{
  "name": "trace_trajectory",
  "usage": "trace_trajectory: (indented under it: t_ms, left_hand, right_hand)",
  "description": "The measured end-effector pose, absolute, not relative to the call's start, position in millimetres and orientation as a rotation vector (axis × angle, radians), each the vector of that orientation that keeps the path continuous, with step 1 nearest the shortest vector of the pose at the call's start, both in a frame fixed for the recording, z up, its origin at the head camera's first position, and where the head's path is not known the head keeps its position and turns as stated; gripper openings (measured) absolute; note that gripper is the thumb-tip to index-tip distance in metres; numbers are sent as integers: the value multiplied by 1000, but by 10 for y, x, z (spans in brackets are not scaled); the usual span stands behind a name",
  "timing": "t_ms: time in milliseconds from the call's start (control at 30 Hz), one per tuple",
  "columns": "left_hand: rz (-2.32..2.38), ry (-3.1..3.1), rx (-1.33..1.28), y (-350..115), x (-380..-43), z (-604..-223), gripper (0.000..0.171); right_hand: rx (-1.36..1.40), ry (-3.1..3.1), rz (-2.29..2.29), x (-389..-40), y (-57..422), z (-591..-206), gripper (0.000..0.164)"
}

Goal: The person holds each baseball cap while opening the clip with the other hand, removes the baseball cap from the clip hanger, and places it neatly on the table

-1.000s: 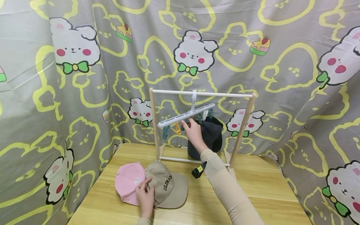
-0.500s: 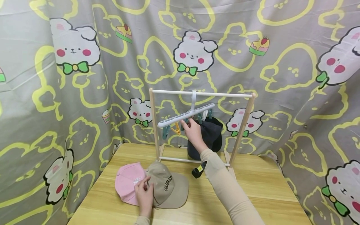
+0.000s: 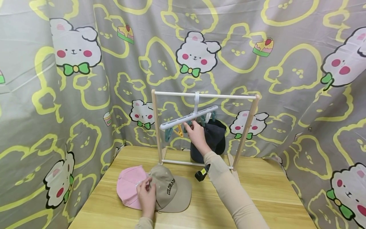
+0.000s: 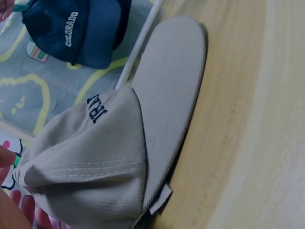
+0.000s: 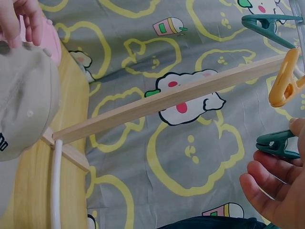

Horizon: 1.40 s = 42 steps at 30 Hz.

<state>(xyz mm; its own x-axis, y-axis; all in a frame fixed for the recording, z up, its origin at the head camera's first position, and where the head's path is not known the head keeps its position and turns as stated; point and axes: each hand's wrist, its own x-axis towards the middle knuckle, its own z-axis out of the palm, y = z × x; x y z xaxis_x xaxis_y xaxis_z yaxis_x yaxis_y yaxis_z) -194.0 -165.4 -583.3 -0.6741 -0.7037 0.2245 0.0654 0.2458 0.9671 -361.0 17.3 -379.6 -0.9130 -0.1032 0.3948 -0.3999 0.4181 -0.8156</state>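
At the back, my right hand (image 3: 196, 134) pinches a dark green clothespin (image 5: 272, 142) between thumb and fingers. That clothespin belongs to a pale clip hanger (image 3: 178, 121), next to a yellow clothespin (image 5: 284, 81). My left hand (image 3: 147, 197) is at the crown of a beige cap (image 3: 164, 186) lettered COLORADO, fingers loosely bent and fingertips close to the fabric. The beige cap lies on the table, brim to the right. A pink cap (image 3: 128, 187) lies just left of it, partly behind my left hand. From the hanger's right half hangs a navy cap (image 4: 71, 33).
A wooden rack (image 3: 247, 133) with a white top bar (image 3: 228, 96) carries the hanger and stands at the back of the wooden table (image 3: 266, 190). More clothespins (image 3: 213, 116) line the hanger. A patterned curtain (image 3: 246, 19) closes in the back and sides.
My left hand has lifted slightly and its fingers have bent a little more beside the beige cap. The right hand stays on the clothespin; the caps keep their places.
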Motion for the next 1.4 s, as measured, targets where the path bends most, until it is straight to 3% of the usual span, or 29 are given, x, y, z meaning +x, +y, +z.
trace_trajectory:
  t_ms: [1400]
  left_hand:
    - [-1488,-1735,500,-1627,-2024,-5706,27]
  right_hand:
    - [468,-2369,1404,-3597,105,-3721,32]
